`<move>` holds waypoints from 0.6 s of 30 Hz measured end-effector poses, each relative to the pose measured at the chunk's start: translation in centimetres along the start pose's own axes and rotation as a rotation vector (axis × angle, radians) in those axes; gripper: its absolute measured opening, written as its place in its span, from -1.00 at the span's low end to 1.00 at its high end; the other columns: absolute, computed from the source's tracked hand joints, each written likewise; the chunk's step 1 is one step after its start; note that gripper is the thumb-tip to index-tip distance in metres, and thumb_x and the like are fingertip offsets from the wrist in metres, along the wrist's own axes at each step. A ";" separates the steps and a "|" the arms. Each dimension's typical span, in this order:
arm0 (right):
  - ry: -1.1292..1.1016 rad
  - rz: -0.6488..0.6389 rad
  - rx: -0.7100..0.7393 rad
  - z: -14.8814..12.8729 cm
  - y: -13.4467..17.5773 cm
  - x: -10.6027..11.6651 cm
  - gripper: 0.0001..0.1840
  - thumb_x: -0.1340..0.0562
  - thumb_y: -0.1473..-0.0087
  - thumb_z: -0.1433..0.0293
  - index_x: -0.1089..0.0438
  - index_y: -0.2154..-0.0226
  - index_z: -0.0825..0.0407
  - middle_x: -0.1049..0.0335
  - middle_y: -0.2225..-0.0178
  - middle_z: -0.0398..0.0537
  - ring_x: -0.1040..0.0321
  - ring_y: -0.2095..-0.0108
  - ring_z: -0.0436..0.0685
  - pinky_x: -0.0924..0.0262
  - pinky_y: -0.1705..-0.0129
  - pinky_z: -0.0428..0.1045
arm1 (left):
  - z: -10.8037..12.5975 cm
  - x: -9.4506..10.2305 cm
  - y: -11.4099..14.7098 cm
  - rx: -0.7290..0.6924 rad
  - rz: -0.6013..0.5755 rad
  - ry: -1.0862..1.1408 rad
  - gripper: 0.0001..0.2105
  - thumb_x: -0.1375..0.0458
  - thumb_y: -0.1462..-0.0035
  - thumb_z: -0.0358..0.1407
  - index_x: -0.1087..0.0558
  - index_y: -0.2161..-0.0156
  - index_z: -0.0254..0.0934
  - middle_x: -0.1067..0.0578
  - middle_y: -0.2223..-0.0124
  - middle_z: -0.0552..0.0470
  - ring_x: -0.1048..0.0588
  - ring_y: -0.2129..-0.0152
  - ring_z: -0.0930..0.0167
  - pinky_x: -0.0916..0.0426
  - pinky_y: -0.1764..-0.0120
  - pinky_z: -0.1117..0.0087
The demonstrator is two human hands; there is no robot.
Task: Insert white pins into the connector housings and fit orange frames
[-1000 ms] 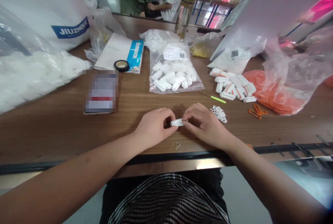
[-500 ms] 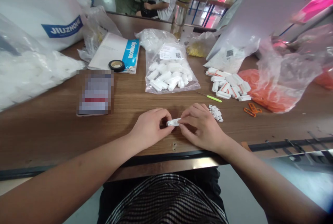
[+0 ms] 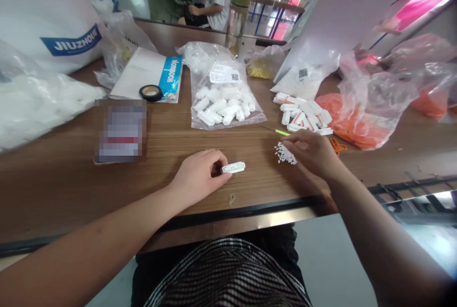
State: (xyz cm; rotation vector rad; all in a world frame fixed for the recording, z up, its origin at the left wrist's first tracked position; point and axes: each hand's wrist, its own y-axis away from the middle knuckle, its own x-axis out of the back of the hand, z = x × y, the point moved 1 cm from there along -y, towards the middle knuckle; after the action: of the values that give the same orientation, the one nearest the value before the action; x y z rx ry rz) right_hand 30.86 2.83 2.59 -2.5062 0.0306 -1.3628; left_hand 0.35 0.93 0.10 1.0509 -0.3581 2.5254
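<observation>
My left hand (image 3: 202,171) rests on the table, its thumb and fingers closed around one end of a small white plastic connector housing (image 3: 233,167). Rows of small holes show on the housing's upper face. My right hand (image 3: 312,152) is over the far right side of a pile of tiny white plastic pieces (image 3: 284,153). Its fingers are bent and drawn together; anything between the tips is too small or hidden to make out. Just beyond those fingertips lies a thin pick with a bright green handle (image 3: 282,132), partly covered by the hand.
A clear bag of white housings (image 3: 228,104) lies ahead, with loose white and orange housings (image 3: 305,113) to its right. Orange clips (image 3: 337,145) and a bag of orange parts (image 3: 367,126) are farther right. A phone (image 3: 121,128), notebook (image 3: 143,71) and black tape roll (image 3: 150,92) lie left.
My right hand has left the housing and moved right to the tiny pieces, which look more spread out. My left hand still holds the housing. The view has shifted slightly right.
</observation>
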 end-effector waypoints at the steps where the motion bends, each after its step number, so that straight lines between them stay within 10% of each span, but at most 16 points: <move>1: 0.072 -0.031 -0.081 1.6 -0.1 0.7 -0.81 -0.26 -0.07 0.28 -0.56 0.40 0.00 -0.54 0.40 -0.06 -0.45 0.34 0.15 -0.28 0.23 0.06 | 0.0 0.0 0.0 -0.001 0.000 -0.002 -0.91 -0.25 -0.07 -0.27 -0.44 0.33 -0.22 -0.36 0.47 0.14 -0.32 0.52 0.45 -0.19 0.37 0.37; 18: 0.197 -0.138 -0.216 5.5 -0.2 1.6 -0.79 -0.25 0.03 0.24 -0.52 0.52 0.00 -0.52 0.49 -0.09 -0.39 0.46 0.09 -0.22 0.39 -0.01 | -0.1 0.1 0.0 -0.022 -0.005 -0.012 -0.90 -0.25 -0.08 -0.26 -0.44 0.33 -0.21 -0.37 0.47 0.14 -0.33 0.51 0.44 -0.20 0.37 0.37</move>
State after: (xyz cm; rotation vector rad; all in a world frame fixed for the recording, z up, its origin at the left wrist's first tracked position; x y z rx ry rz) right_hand 36.21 4.14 1.14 -2.5763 0.0496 -1.7443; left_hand 0.20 1.01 0.11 1.0585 -0.3850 2.5062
